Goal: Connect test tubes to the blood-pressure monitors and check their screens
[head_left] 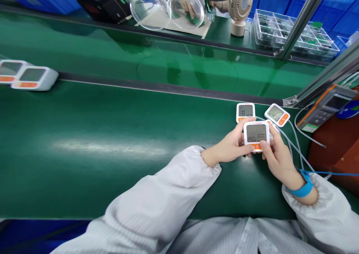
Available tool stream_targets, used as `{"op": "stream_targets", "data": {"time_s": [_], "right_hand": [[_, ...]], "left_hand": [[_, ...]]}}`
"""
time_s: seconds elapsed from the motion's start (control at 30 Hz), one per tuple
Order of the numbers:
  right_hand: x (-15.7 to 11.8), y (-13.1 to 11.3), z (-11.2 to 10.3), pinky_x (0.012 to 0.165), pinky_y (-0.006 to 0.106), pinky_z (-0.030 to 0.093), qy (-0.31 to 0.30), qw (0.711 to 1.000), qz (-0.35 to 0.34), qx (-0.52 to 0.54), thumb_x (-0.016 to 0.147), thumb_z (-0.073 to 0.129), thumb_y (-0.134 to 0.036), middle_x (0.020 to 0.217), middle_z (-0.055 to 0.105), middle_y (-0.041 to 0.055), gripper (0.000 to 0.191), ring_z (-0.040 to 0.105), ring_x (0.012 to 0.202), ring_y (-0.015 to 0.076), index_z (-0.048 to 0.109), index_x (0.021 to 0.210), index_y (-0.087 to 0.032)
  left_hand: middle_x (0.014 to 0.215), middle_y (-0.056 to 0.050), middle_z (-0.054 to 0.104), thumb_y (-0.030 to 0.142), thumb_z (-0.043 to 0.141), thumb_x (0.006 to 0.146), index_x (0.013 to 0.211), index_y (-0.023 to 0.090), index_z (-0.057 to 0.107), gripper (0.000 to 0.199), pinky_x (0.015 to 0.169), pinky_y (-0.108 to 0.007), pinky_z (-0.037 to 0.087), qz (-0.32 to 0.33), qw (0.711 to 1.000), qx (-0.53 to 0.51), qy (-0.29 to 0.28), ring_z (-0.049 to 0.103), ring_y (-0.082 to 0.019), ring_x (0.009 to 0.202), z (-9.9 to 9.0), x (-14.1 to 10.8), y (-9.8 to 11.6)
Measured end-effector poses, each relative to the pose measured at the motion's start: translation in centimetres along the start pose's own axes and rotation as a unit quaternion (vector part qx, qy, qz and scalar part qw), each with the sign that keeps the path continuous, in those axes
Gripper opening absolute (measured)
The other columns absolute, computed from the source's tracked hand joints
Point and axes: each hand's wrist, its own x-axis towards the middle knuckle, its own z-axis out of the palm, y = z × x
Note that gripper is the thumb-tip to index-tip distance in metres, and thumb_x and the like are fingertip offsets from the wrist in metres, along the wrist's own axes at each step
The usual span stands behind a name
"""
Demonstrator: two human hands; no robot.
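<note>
Between both hands I hold up a small white digital monitor [256, 133] with a grey screen showing digits and an orange button strip below. My left hand [231, 143] grips its left side, thumb by the strip. My right hand [277, 153] holds the right side, its thumb pressed at the strip; a blue band circles that wrist. Just behind stand a similar monitor [245, 110], partly covered by my left fingers, and a tilted one [277, 114] with lit digits. White cables [297, 149] run from there to the right. Another white unit is mostly hidden behind my right fingers.
Two more monitors [35, 78] lie at the far left of the green table [112, 179]. At right are an orange-grey handheld meter [332, 104] and a brown-red box [333, 149]. Beyond the ledge are a fan [240, 7], a divided clear tray [297, 31] and a co-worker's hands [187, 7].
</note>
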Motion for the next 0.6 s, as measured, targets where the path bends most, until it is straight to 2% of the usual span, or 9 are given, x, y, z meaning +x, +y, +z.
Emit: {"op": "stream_targets", "data": {"time_s": [0.17,0.33,0.6], "right_hand": [[0.00,0.09,0.03,0.051,0.029,0.044,-0.003,1.000,0.003,-0.003,0.105,0.043,-0.050,0.073,0.060,0.0005,0.063,0.058,0.056,0.0179,0.025,0.159,-0.020],[-0.06,0.16,0.05,0.052,0.029,0.044,-0.001,1.000,0.001,-0.009,0.106,0.042,-0.049,0.073,0.060,0.0003,0.066,0.058,0.057,0.0179,0.022,0.160,-0.019],[-0.07,0.03,0.05,0.050,0.029,0.043,-0.001,1.000,0.000,-0.005,0.105,0.043,-0.049,0.072,0.059,-0.0001,0.063,0.058,0.056,0.0176,0.026,0.158,-0.019]], "left_hand": [[0.119,-0.009,0.057,0.030,0.073,0.084,0.146,0.032,0.025,0.079,0.064,-0.026,0.057,0.005,1.000,0.002,-0.001,0.064,-0.015,0.083,-0.05,0.06,-0.16],[0.115,-0.008,0.058,0.029,0.073,0.084,0.147,0.031,0.024,0.079,0.063,-0.025,0.056,0.005,1.000,0.005,0.000,0.063,-0.013,0.080,-0.02,0.06,-0.16],[0.115,-0.007,0.058,0.029,0.072,0.085,0.146,0.031,0.023,0.078,0.063,-0.025,0.056,0.006,1.000,0.005,0.000,0.063,-0.013,0.080,-0.06,-0.01,-0.12]]}}
